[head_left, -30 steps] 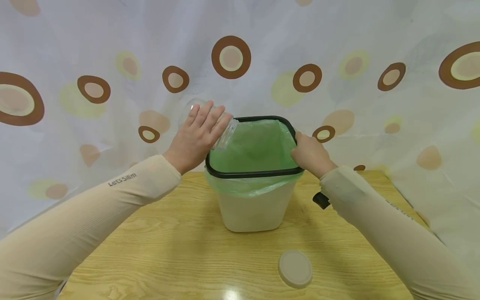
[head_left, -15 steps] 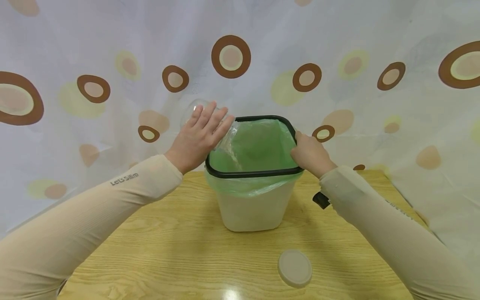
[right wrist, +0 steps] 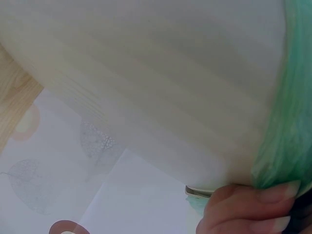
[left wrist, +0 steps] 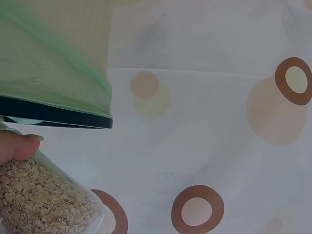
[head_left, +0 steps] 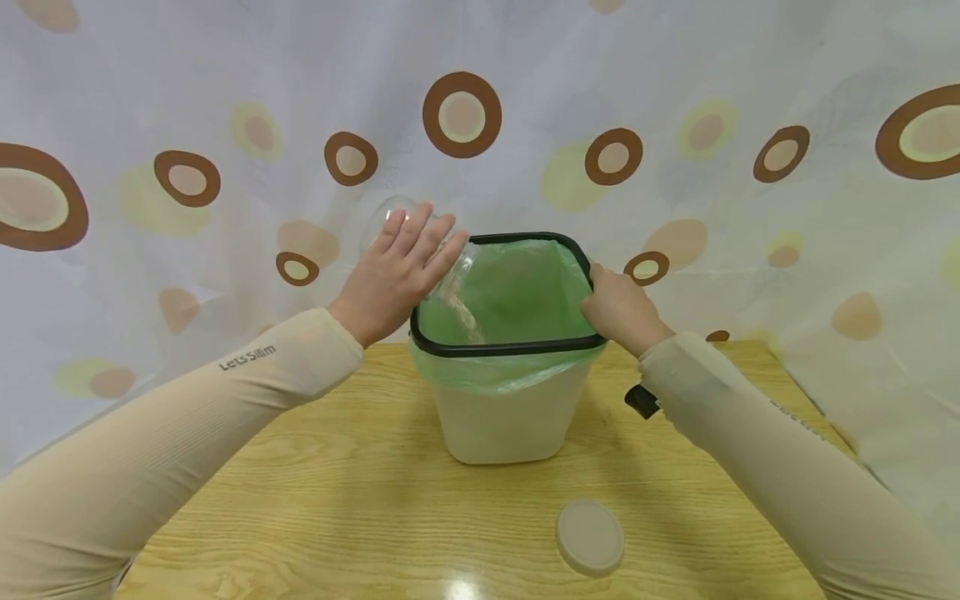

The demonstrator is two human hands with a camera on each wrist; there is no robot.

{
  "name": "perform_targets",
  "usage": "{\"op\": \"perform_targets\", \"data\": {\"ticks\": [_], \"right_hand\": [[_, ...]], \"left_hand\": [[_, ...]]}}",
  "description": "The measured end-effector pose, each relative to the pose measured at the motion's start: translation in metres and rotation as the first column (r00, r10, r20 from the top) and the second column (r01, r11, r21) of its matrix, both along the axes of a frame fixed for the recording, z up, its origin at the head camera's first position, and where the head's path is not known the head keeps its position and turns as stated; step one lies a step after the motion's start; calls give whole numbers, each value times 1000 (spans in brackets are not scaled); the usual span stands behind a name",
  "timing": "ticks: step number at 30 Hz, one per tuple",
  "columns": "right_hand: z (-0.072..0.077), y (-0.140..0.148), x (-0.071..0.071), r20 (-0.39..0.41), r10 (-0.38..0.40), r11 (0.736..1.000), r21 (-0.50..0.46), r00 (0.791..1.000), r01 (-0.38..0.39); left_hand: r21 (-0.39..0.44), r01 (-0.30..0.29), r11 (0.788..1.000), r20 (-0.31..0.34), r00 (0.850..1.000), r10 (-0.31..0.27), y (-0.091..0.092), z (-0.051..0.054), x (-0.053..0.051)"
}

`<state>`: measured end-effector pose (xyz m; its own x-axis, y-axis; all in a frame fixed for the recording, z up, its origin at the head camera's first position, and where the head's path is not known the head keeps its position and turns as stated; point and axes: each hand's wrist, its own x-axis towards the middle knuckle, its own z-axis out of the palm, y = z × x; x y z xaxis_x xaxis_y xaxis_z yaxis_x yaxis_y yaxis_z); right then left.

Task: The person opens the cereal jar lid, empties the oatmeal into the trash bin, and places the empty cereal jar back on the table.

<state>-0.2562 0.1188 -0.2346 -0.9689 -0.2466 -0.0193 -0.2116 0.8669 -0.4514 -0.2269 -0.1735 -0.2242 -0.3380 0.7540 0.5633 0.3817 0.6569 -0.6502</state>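
Note:
My left hand [head_left: 401, 271] grips a clear jar [head_left: 390, 210], tilted with its mouth over the left rim of a trash bin [head_left: 513, 421]. Oat flakes [head_left: 467, 318] pour from the mouth into the green bin liner [head_left: 517, 283]. In the left wrist view many oat flakes [left wrist: 44, 197] still fill the jar, and the thumb [left wrist: 19, 146] lies along its side. My right hand [head_left: 626, 307] holds the bin's black rim [head_left: 517, 347] on the right side. In the right wrist view its fingers [right wrist: 248, 207] curl over the rim and the liner's edge.
A round beige lid [head_left: 590, 537] lies on the wooden table [head_left: 337, 492], in front of the bin. Close behind hangs a white sheet [head_left: 525, 50] with brown rings. A black strap [head_left: 642, 401] shows under the right wrist.
Oat flakes now stream from the jar into the liner, where none fell a second ago. My left hand has shifted slightly to the right. My right hand stays on the rim.

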Motion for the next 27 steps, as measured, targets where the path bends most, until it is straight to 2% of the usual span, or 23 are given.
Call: {"op": "perform_targets", "data": {"ticks": [9,27], "right_hand": [[-1,1,1,6,-1,1000,-4,1000,1],[0,0,1,1,-15,1000,15,1000,15]], "left_hand": [[4,7,1000,25,1000,-7,1,0,1],[-34,17,999,-45,999,-19,1,1,1]]}}
